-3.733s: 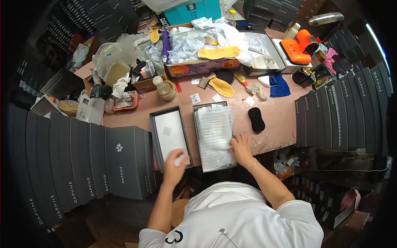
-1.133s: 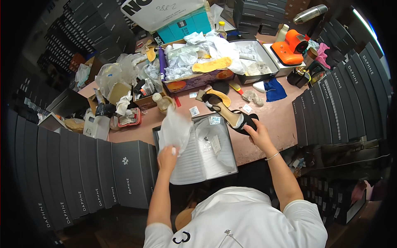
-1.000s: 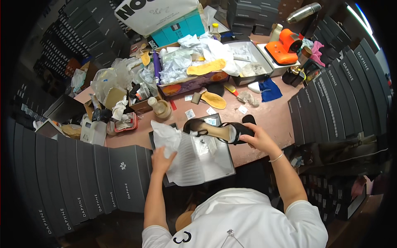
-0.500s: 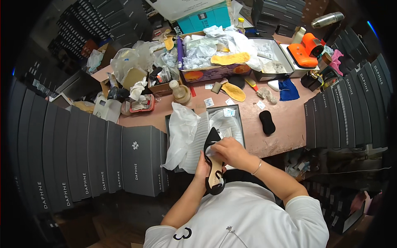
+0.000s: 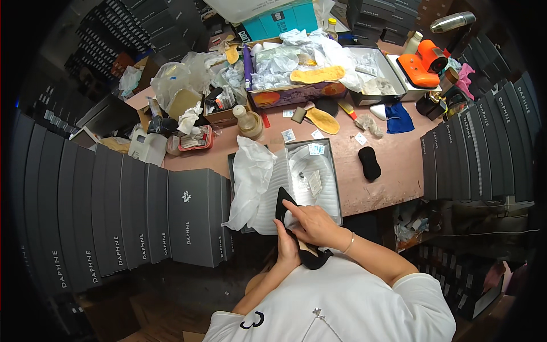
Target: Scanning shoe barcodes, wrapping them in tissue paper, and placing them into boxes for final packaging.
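Note:
A black pointed-toe shoe with a beige insole is held in front of my body, its toe aimed away from me and its heel end near my shirt. My left hand is closed around its side from below. Across the top lies my right hand, its index finger stretched along the toe and the other fingers bent onto the shoe. A bit of white shows at the opening beneath the right fingers, mostly hidden. Just beyond is an open shoe box, lined with ribbed white wrapping, holding a small sachet. White tissue paper drapes over its left part.
Grey shoe boxes stand in rows on the left and right. On the pink table lie a black pad, yellow insoles, a blue cloth and a pump bottle. A paper-filled carton stands behind.
The shoe has tilted and shifted slightly, its insole now more covered. My right hand has spread over the upper with its index finger toward the toe. More of the box's inside shows.

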The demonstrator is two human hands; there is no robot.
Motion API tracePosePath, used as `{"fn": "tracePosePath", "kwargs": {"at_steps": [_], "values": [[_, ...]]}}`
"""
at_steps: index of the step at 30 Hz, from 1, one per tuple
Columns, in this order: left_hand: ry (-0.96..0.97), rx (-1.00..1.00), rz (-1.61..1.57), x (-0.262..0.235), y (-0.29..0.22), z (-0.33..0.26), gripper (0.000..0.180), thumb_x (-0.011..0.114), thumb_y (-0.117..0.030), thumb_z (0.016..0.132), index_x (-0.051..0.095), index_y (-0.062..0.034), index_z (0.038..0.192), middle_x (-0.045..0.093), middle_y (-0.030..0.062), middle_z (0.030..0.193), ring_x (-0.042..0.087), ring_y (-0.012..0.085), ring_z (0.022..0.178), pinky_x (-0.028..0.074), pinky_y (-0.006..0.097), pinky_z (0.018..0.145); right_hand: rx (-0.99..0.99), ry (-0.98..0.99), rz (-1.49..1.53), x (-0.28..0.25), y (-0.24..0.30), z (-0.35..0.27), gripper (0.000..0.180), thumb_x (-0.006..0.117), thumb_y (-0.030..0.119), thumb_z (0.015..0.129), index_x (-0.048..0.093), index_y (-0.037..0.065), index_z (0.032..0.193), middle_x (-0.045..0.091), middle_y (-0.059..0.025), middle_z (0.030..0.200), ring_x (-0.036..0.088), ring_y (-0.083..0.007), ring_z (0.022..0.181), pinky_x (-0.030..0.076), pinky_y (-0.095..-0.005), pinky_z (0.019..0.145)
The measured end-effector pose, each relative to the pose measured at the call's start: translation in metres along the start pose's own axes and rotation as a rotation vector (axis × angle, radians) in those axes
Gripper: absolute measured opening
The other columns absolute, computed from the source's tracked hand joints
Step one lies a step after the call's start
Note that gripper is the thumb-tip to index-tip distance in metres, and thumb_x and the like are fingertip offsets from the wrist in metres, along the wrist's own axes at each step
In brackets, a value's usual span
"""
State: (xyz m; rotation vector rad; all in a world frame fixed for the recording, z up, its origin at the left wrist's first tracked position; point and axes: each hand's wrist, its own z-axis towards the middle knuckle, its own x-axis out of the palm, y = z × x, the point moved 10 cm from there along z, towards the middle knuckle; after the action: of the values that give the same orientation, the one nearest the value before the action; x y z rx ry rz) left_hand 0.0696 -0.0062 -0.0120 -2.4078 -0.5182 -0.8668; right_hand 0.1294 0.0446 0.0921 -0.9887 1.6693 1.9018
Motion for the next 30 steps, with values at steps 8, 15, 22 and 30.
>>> {"fn": "tracePosePath", "kwargs": {"at_steps": [8, 15, 22, 30], "values": [[-0.090, 0.129, 0.137, -0.002, -0.013, 0.005, 0.087, 0.026, -0.071, 0.090, 0.029, -0.0003, 0.139, 0.043, 0.0143, 0.134, 0.044, 0.0240, 0.124, 0.037, 0.036, 0.102, -0.006, 0.053, -0.053, 0.005, -0.004, 0.007, 0.077, 0.064, 0.014, 0.075, 0.030, 0.005, 0.144, 0.060, -0.0150, 0.091, 0.059, -0.0318, 0.065, 0.048, -0.0401, 0.060], [-0.140, 0.112, 0.195, -0.013, -0.006, 0.009, 0.076, 0.028, -0.069, 0.091, 0.042, -0.0052, 0.130, 0.053, 0.0102, 0.119, 0.053, 0.0218, 0.108, 0.045, 0.034, 0.092, -0.062, 0.214, 0.041, 0.010, -0.015, -0.005, 0.075, 0.068, 0.022, 0.070, 0.039, 0.006, 0.138, 0.063, -0.0169, 0.089, 0.064, -0.0319, 0.069, 0.053, -0.0391, 0.061], [-0.136, -0.011, 0.044, -0.040, -0.018, 0.028, 0.074, 0.027, -0.071, 0.090, 0.052, -0.0070, 0.117, 0.059, 0.0107, 0.096, 0.060, 0.0242, 0.084, 0.053, 0.037, 0.068, 0.165, -0.220, 0.128, -0.029, -0.113, 0.016, 0.047, 0.066, 0.010, 0.078, 0.053, 0.003, 0.122, 0.062, -0.0172, 0.108, 0.065, -0.0246, 0.072, 0.054, -0.0334, 0.066], [-0.097, -0.011, 0.058, -0.017, -0.001, 0.013, 0.073, 0.024, -0.071, 0.090, 0.046, -0.0103, 0.123, 0.058, 0.0086, 0.110, 0.058, 0.0213, 0.095, 0.050, 0.037, 0.075, -0.456, 0.114, -0.252, 0.047, -0.016, 0.014, 0.020, 0.065, 0.018, 0.071, 0.056, 0.006, 0.085, 0.056, -0.0075, 0.076, 0.059, -0.0257, 0.071, 0.048, -0.0382, 0.062]]}}
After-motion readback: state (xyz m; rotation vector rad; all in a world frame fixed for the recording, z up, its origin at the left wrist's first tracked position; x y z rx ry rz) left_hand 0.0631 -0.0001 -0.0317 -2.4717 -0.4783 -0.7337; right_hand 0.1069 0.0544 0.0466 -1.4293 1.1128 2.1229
